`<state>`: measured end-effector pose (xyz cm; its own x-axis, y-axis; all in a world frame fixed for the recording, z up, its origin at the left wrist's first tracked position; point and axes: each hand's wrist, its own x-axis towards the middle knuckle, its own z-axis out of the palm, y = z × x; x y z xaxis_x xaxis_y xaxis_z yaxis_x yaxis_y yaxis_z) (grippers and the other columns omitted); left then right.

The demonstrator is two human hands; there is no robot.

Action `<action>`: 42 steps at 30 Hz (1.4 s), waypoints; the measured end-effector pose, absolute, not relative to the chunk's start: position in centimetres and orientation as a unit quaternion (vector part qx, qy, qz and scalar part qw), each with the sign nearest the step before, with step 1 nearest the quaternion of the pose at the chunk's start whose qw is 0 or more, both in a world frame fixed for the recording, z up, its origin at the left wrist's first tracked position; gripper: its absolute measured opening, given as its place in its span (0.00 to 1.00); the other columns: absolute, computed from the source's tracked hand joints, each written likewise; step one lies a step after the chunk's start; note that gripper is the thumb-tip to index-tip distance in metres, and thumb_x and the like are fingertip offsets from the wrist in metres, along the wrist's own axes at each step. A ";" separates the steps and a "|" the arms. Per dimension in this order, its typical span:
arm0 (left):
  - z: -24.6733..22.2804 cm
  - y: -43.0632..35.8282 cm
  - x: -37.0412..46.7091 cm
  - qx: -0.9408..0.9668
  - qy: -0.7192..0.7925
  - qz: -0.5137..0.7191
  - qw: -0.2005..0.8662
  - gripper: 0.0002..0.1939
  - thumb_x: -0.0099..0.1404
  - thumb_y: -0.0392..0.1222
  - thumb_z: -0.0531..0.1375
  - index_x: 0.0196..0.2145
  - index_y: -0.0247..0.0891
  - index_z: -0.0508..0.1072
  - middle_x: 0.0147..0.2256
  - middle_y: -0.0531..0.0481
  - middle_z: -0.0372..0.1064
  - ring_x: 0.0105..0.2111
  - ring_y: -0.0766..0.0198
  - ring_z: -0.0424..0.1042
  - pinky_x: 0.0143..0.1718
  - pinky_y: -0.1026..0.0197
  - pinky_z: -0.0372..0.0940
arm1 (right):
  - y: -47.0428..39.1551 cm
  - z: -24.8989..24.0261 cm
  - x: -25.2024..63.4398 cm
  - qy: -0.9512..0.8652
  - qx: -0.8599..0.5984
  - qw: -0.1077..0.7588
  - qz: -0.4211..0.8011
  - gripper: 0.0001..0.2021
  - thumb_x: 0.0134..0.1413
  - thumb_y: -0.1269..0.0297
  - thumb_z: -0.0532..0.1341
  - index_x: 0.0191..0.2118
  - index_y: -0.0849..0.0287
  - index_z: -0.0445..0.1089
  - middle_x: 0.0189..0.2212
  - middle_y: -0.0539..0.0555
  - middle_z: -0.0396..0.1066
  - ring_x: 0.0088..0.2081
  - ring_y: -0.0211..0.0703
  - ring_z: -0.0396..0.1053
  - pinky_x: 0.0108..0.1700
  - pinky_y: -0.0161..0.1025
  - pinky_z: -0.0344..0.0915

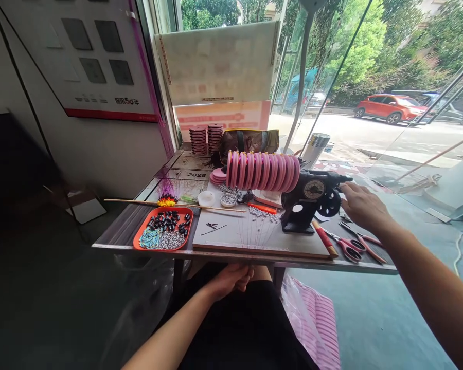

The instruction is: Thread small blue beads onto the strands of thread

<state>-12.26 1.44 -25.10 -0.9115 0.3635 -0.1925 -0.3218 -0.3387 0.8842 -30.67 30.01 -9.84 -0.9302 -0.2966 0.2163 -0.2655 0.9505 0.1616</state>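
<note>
A black hand-cranked winder stands on a pale board. Its shaft carries a row of pink foam line spools. To its right, my right hand is closed at the crank, its fingertips partly hidden by the handle and wheel. Thin lines run from under the spools across the board towards its front edge. Low over my lap, below the table edge, my left hand has its fingers curled together. What it holds is too small to make out.
An orange tray of black, blue and silver small parts sits at left. A thin stick lies behind it. Scissors and pliers lie near the right edge. Stacked pink spools and a brown bag stand behind.
</note>
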 end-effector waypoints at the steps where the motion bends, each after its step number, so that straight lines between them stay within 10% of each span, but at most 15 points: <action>1: -25.3 1.4 -12.3 0.019 0.536 0.817 0.212 0.18 0.57 0.56 0.59 0.27 0.36 0.65 0.18 0.62 0.48 0.17 0.73 0.45 0.19 0.65 0.45 | 29.8 -10.0 -30.8 -0.980 0.145 0.115 -0.075 0.16 0.57 0.73 0.47 0.50 0.69 0.59 0.49 0.68 0.63 0.48 0.55 0.61 0.42 0.42 0.57; 21: -25.9 1.2 -12.5 0.039 0.548 0.808 0.211 0.15 0.63 0.50 0.55 0.26 0.36 0.64 0.18 0.62 0.49 0.15 0.73 0.48 0.18 0.66 0.50 | 30.5 -8.9 -33.5 -0.971 0.186 0.060 -0.138 0.06 0.60 0.67 0.53 0.35 0.63 0.65 0.32 0.50 0.65 0.34 0.39 0.65 0.37 0.39 0.61; 31: -25.2 1.4 -12.4 0.015 0.573 0.795 0.199 0.21 0.55 0.59 0.59 0.27 0.36 0.64 0.18 0.62 0.49 0.16 0.73 0.45 0.19 0.65 0.44 | 30.3 -9.7 -32.6 -0.974 0.175 0.121 0.070 0.07 0.52 0.73 0.52 0.36 0.63 0.64 0.37 0.62 0.66 0.43 0.53 0.62 0.42 0.46 0.57; 42: -25.5 1.3 -12.9 0.013 0.595 0.784 0.175 0.27 0.50 0.67 0.58 0.23 0.37 0.62 0.14 0.64 0.46 0.15 0.73 0.42 0.19 0.63 0.41 | 27.7 -11.3 -27.9 -0.877 0.088 0.201 0.428 0.26 0.50 0.48 0.48 0.47 0.64 0.64 0.38 0.59 0.70 0.36 0.46 0.68 0.32 0.40 0.65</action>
